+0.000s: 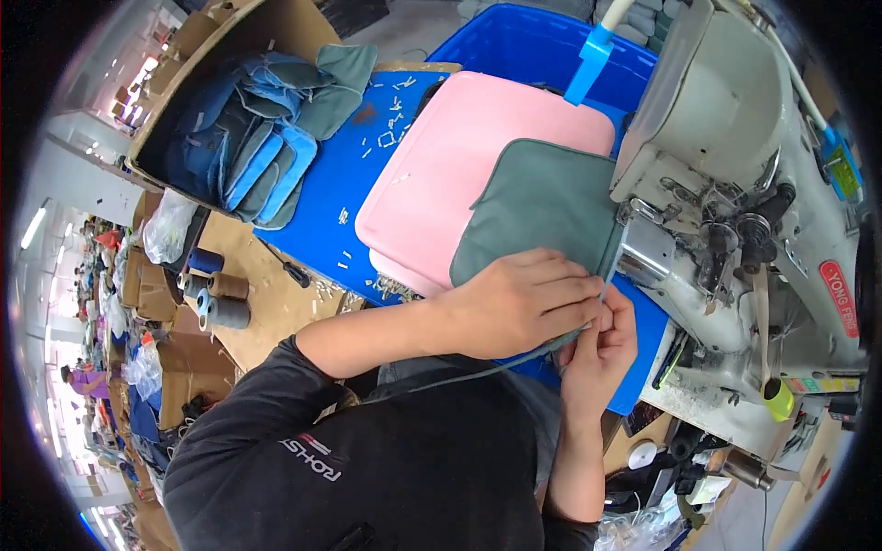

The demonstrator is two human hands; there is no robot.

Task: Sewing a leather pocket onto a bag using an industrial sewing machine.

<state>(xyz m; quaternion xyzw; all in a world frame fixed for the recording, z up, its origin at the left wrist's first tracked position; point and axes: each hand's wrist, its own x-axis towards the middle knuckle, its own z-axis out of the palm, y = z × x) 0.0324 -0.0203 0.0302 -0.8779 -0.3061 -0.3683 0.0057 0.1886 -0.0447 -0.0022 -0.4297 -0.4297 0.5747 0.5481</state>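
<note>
A dark green fabric panel (542, 197) with rounded corners lies on a pink padded board (418, 179), its right edge beside the sewing machine's metal arm (648, 248). My left hand (533, 303) reaches over the panel's near right corner, fingers bent and pressed on the edge and a narrow strip there. Right beside it, my right hand (602, 340) pinches the same edge strip between thumb and fingers. A long thin green strip (459, 376) trails from my hands leftward across my lap. The exact grip point is partly hidden by my fingers.
The sewing machine (707, 101) stands close on the right. At the upper left, a cardboard box (175, 87) holds several green and blue fabric pieces (266, 156). A blue bin (514, 37) is behind. White scraps dot the blue tabletop (322, 207); thread spools (225, 298) stand left.
</note>
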